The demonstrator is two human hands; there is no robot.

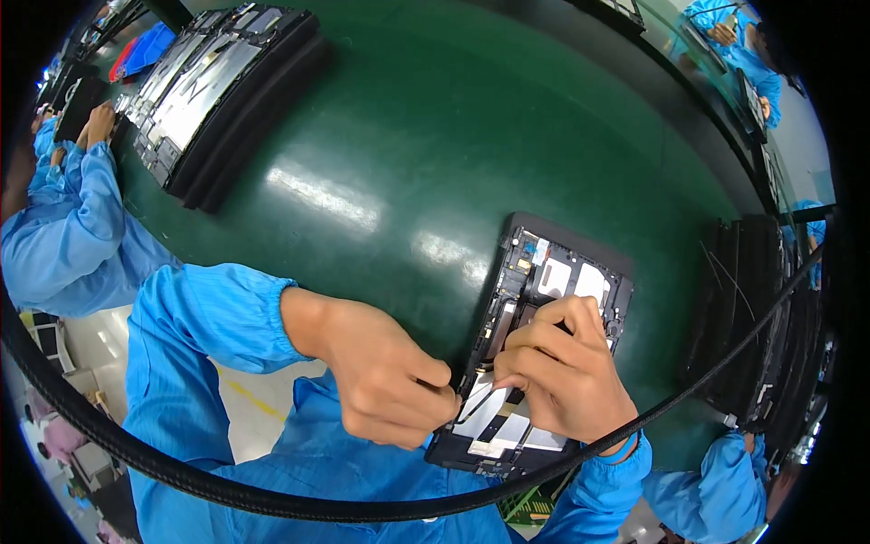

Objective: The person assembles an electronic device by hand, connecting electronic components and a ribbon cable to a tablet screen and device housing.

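An opened tablet-like device (535, 433) lies tilted on the green table in front of me, its silver plates, black strips and circuit parts exposed. Over its middle, my right hand (573, 374) is closed in a pinch at one end of a thin black wire (477, 406). The wire runs down and left toward my left hand (385, 381), which is closed at the device's left edge. What the left fingertips grip, if anything, is hidden. A dark pad or tray (566, 234) shows under the device's far end.
Similar opened devices are stacked (217, 86) at the far left, near blue (148, 50) and red bins. A pile of dark panels (739, 317) stands at the right. A black braided cable (362, 510) arcs across the foreground. Co-workers' blue sleeves (77, 218) appear at both sides.
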